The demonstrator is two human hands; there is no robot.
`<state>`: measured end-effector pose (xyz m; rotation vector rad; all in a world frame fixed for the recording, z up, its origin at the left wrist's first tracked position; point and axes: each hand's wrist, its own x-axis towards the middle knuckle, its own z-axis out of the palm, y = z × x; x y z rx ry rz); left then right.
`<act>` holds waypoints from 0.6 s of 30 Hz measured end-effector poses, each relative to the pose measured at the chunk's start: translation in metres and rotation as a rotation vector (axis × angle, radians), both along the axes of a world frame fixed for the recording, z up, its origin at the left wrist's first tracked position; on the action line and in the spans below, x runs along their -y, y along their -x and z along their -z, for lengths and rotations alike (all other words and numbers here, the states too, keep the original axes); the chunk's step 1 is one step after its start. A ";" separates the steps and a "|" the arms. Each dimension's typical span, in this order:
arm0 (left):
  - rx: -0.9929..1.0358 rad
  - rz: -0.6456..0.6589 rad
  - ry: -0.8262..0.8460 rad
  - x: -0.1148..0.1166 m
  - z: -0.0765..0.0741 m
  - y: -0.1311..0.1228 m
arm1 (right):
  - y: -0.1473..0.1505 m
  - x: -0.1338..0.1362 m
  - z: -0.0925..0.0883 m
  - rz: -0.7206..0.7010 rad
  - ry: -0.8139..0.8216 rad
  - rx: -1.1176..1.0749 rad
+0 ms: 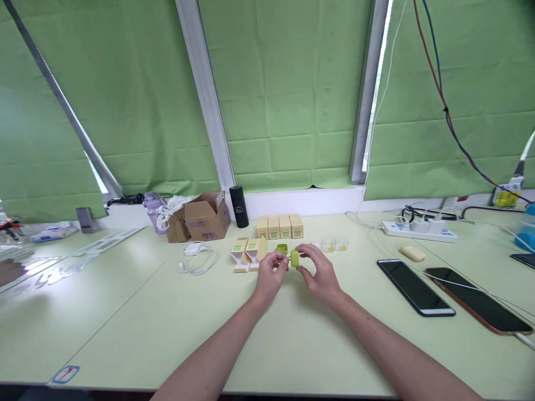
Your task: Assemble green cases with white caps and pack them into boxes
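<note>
A small yellow-green case, like an earbud case cover, is held above the table between the thumb and fingers of my right hand. At its left side my left hand is closed in a pinch against a tiny part by the case, too small to make out. Just behind my fingers lies an open green shell piece. Two opened cardboard boxes with green labels stand to the left of it. Two clear plastic cups with yellow spots sit right of my right hand.
Several closed small boxes line up behind. Leftward are a white charger with cable, a brown carton and a black bottle. On the right lie two phones, a beige oval object and a power strip.
</note>
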<state>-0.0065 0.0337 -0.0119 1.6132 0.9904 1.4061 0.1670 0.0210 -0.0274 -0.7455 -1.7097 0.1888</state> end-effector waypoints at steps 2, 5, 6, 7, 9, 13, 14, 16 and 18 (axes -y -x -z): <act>0.002 -0.003 0.001 0.000 0.000 0.000 | 0.000 0.000 0.000 -0.002 0.001 -0.006; 0.002 -0.008 -0.002 0.000 0.000 0.000 | 0.000 0.000 -0.001 -0.004 -0.002 -0.011; 0.002 -0.010 -0.002 0.000 0.000 0.000 | 0.000 0.000 -0.001 -0.005 -0.001 -0.011; 0.002 -0.012 -0.003 0.000 0.000 0.000 | 0.000 -0.001 -0.001 -0.004 0.000 -0.011; 0.003 -0.014 -0.001 0.000 0.000 0.000 | -0.001 -0.001 0.000 -0.002 0.003 -0.012; 0.007 -0.016 -0.005 0.000 0.000 0.001 | -0.002 -0.002 0.001 -0.005 -0.005 -0.013; 0.008 -0.017 -0.005 -0.001 0.000 0.001 | -0.002 -0.003 0.001 -0.006 -0.007 -0.012; 0.008 -0.020 -0.006 -0.001 0.001 0.001 | -0.002 -0.003 0.002 -0.005 -0.010 -0.012; 0.011 -0.023 -0.005 -0.001 0.001 0.001 | -0.002 -0.003 0.002 -0.004 -0.008 -0.014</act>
